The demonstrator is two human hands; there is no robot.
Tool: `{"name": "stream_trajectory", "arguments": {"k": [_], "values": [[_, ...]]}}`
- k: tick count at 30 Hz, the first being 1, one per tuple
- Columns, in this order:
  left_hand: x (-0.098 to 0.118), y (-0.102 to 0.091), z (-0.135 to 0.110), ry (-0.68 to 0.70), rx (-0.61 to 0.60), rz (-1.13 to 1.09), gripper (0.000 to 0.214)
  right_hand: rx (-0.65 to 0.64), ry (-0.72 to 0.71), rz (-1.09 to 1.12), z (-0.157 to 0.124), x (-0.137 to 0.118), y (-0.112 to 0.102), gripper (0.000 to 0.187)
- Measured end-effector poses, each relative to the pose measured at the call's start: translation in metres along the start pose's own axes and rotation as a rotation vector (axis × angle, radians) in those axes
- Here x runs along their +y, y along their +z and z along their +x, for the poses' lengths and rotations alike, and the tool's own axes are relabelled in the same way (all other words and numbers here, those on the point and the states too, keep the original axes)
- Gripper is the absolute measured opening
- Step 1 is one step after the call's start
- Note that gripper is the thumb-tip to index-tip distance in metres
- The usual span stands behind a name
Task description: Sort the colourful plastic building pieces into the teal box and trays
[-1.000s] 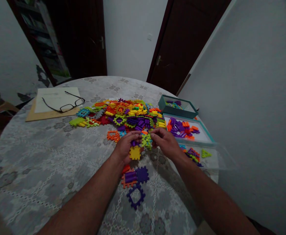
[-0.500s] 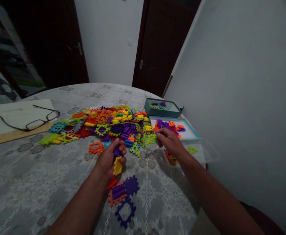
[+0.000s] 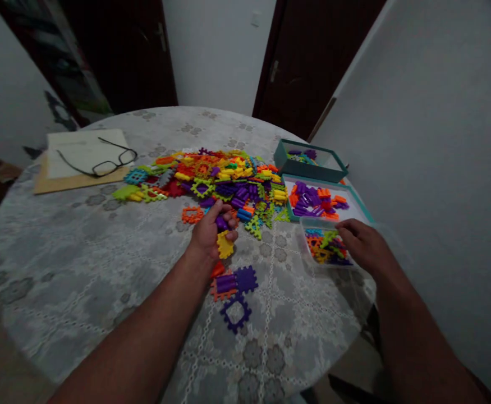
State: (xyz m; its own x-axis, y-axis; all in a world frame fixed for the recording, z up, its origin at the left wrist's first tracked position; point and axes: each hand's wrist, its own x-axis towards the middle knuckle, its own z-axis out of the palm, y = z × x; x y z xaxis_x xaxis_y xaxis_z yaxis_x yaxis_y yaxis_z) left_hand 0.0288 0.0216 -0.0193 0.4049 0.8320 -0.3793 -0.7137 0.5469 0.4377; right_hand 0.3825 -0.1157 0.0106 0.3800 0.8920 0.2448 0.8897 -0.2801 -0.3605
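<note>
My left hand (image 3: 209,231) is closed around plastic interlocking pieces: a purple one (image 3: 221,224) and a yellow toothed one (image 3: 225,246) show between palm and fingers. At the right, my right hand (image 3: 365,244) is over the edge of a clear plastic box (image 3: 306,260) with mixed coloured pieces inside. Its fingers are bent together, and anything in them is hidden. Just nearer than my left hand lie an orange-framed piece with purple tubes (image 3: 226,284), a solid purple toothed square (image 3: 246,279) and a purple toothed frame (image 3: 235,313).
A big heap of coloured pieces (image 3: 211,174) spreads across the table's middle. Right of it are a teal-rimmed white tray (image 3: 357,210) with purple and orange pieces and a dark teal box (image 3: 308,170). Eyeglasses (image 3: 105,167) rest on papers (image 3: 70,148) at the left.
My right hand has moved right and nearer, from beside the heap and tray to the clear box. My left hand keeps its grip. The view has shifted, showing more of the near table.
</note>
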Motion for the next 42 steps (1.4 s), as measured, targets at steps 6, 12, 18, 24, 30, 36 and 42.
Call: {"name": "stream_trajectory", "arguments": {"k": [6,12,18,24,30,36,42], "values": [[-0.001,-0.002,0.001,0.019,-0.041,-0.063,0.026,0.179,-0.214,0.068,-0.026,-0.049,0.023,0.023],[-0.012,0.000,0.002,0.131,0.045,-0.006,0.036,-0.232,-0.456,0.435,-0.066,-0.158,0.060,0.029],[-0.028,0.008,-0.001,0.351,0.121,0.108,0.030,-0.245,-0.281,0.637,-0.069,-0.193,0.092,0.035],[-0.028,0.009,-0.003,0.288,0.036,0.055,0.029,-0.303,0.149,1.046,-0.058,-0.177,0.100,0.031],[-0.018,0.013,-0.010,0.117,0.062,0.079,0.022,-0.311,0.233,1.174,-0.052,-0.163,0.092,0.038],[-0.014,0.012,-0.014,0.112,-0.027,0.162,0.027,-0.263,0.155,1.120,-0.047,-0.148,0.069,0.040],[-0.018,0.011,-0.015,0.130,-0.058,0.310,0.022,-0.439,0.021,0.888,-0.010,-0.122,0.047,0.036]]}}
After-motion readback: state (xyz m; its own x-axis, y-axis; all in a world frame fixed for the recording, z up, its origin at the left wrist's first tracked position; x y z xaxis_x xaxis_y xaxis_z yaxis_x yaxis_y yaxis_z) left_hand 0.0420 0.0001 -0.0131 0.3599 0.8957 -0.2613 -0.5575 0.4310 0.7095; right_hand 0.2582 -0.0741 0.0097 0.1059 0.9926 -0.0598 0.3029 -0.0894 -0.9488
